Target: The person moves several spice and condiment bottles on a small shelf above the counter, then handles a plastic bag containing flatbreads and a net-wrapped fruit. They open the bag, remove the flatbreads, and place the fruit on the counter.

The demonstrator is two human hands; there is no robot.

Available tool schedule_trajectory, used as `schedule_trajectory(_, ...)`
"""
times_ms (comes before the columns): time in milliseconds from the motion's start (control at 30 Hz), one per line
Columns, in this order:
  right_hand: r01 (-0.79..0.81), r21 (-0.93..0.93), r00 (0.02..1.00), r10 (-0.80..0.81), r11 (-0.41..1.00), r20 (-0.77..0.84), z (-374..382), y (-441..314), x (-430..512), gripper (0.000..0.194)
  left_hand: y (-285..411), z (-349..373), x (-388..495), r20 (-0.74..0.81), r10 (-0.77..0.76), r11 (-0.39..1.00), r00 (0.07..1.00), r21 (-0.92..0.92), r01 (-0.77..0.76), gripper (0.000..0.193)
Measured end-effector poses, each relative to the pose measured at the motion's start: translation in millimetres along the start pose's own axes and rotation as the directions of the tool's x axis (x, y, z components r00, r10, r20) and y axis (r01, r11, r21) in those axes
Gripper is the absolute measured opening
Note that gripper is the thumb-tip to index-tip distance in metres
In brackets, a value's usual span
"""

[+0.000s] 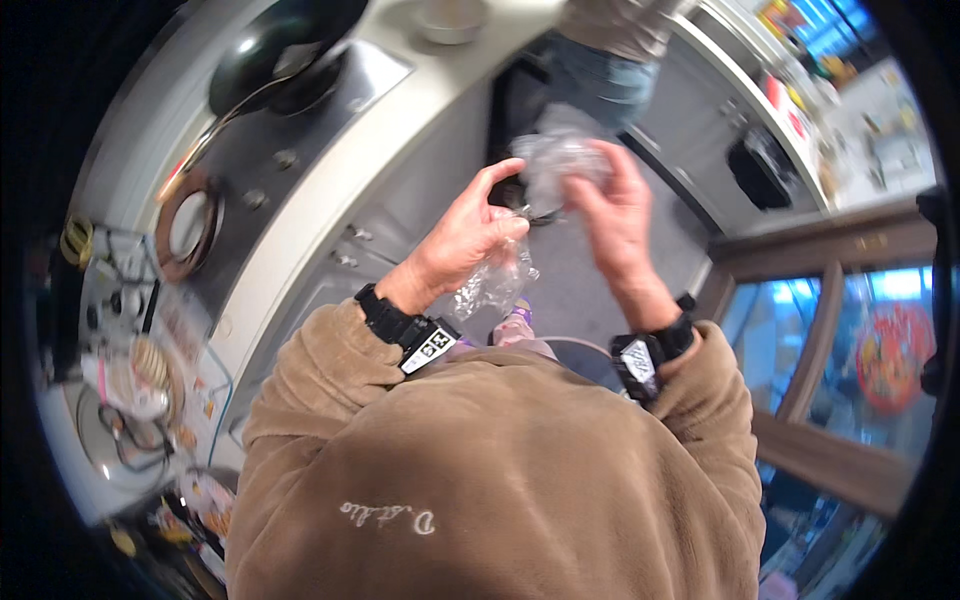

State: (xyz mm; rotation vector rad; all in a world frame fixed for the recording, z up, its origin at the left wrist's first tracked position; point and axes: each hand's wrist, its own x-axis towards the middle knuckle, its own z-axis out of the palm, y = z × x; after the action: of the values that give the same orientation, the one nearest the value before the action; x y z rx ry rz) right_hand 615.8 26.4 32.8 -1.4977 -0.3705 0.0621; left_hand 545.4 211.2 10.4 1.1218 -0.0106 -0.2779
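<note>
Both hands are raised over the floor in front of my body. My left hand (476, 229) pinches thin clear plastic film (487, 285) between thumb and fingers, and some of it hangs below the palm. Bunched in the fingers of my right hand (619, 214) is a crumpled, translucent plastic bag or film (559, 154), blurred by motion. The two hands are a short way apart. Whether the plastic is one piece or two, I cannot tell. A small dark thing behind the plastic, between the hands, is too blurred to name.
On the left, a pale counter edge (300, 195) runs beside a cooktop (259, 217) with a dark wok (277, 60). A brown ring (169, 244) lies near it. Ahead stands another person in jeans (607, 82). A framed glass door (780, 315) is at right.
</note>
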Motion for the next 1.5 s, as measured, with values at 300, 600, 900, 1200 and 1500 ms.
schedule_trajectory(300,0.190,-0.471,0.980,-0.194,0.861,0.040,-93.0,-27.7,-33.1,0.046,-33.3,84.7,63.1,-0.070,0.071,0.936,0.995,-0.341,-0.091,0.014)
schedule_trajectory(600,-0.339,0.179,0.941,0.331,0.924,0.075,-259.5,-17.8,-37.0,0.055,-108.5,234.3,204.4,-0.149,0.282,0.953,0.948,0.157,-0.259,0.021)
schedule_trajectory(900,-0.301,0.373,0.896,0.394,0.878,-0.203,-432.8,18.3,-11.2,0.035,-156.5,384.5,315.7,0.012,0.326,0.941,0.945,0.092,-0.326,0.043)
schedule_trajectory(1200,-0.333,0.390,0.745,0.493,0.859,-0.450,-627.3,94.4,43.9,0.018,-156.2,314.2,430.1,-0.151,0.328,0.901,0.932,0.347,-0.261,0.035)
schedule_trajectory(1500,-0.324,0.162,0.713,0.353,0.932,-0.606,-777.0,83.7,145.7,0.043,-150.8,277.2,537.8,-0.106,0.119,0.984,0.987,0.149,-0.102,0.061)
